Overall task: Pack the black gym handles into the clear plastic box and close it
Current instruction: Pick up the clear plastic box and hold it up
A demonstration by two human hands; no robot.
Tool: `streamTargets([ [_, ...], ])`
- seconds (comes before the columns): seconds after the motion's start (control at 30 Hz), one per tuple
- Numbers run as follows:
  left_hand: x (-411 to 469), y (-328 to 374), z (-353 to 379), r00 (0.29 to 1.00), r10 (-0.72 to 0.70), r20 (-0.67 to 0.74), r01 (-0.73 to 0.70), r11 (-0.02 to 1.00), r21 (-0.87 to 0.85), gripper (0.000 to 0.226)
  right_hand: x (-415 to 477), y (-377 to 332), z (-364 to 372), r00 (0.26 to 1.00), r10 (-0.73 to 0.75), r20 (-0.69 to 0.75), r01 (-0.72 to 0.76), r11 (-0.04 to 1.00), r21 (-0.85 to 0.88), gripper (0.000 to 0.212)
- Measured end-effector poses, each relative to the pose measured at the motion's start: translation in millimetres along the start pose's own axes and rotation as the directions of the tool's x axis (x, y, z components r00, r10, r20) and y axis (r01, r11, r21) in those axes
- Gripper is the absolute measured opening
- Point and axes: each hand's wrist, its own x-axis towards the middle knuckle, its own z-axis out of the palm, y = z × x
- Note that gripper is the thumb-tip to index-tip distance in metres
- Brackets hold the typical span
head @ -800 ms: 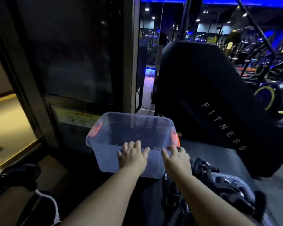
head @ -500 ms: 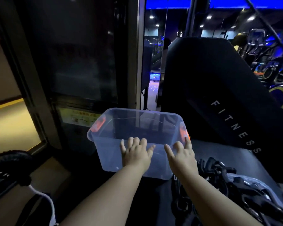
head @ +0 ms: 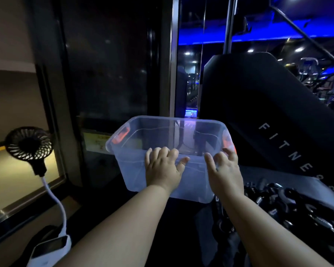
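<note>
A clear plastic box (head: 168, 132) with orange side latches stands open and looks empty, straight ahead of me; no lid is visible. My left hand (head: 162, 168) grips the box's near rim, fingers hooked over the edge. My right hand (head: 225, 170) holds the same rim near the right corner by the orange latch. A tangled pile of black gym handles (head: 289, 207) with metal clips and springs lies to the lower right of the box, partly hidden behind my right forearm.
A black padded gym bench back (head: 268, 116) marked FITNESS rises right of the box. A dark glass cabinet door (head: 108, 74) stands behind it. A small black fan (head: 28, 145) on a white flexible neck with a white clip base sits at the lower left.
The view has tilted upward and the box has come slightly nearer and higher in view. Both hands have curled more firmly over its near rim. The fan has come fully into sight at left.
</note>
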Motion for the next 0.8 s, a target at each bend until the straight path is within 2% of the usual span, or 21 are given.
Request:
streamTargets([
  [0.07,-19,-4,-3,0.996,0.02,-0.086,-0.02,1.0,0.009,0.043,-18,3,0,1.0,-0.02,-0.024,0.02,1.0,0.014,0.032],
  [0.2,-62,-10,-14,0.985,0.068,-0.161,-0.067,0.998,0.01,0.044,-61,8,-4,1.0,-0.007,0.009,0.007,1.0,0.014,0.031],
  [0.3,-76,-8,-24,0.986,0.065,-0.156,-0.064,0.998,0.011,0.044,-76,7,-14,0.998,0.062,0.025,-0.063,0.997,0.045,0.028],
  [0.43,-92,-6,-31,0.996,0.022,-0.089,-0.024,1.0,-0.015,0.045,-83,8,-17,0.978,0.204,0.039,-0.208,0.958,0.196,0.029],
  [0.53,-104,-4,-34,0.995,-0.025,-0.1,0.013,0.993,-0.118,0.04,-90,6,-14,0.952,0.277,0.127,-0.304,0.886,0.351,0.018],
  [0.67,-128,-2,-39,0.97,-0.122,-0.211,0.03,0.919,-0.394,0.035,-104,5,-13,0.939,0.309,0.149,-0.343,0.845,0.411,0.029],
  [0.7,-136,-1,-43,0.966,-0.179,-0.188,0.072,0.88,-0.47,0.037,-109,4,-15,0.937,0.318,0.146,-0.349,0.844,0.407,0.031],
  [0.73,-143,1,-49,0.961,-0.255,-0.103,0.159,0.82,-0.55,0.042,-112,4,-15,0.935,0.324,0.144,-0.354,0.842,0.407,0.031],
  [0.77,-148,3,-56,0.942,-0.331,0.056,0.295,0.736,-0.609,0.049,-114,6,-14,0.935,0.327,0.136,-0.354,0.842,0.408,0.032],
  [0.8,-151,5,-61,0.889,-0.381,0.252,0.452,0.649,-0.612,0.055,-116,8,-13,0.936,0.326,0.133,-0.351,0.847,0.399,0.033],
])
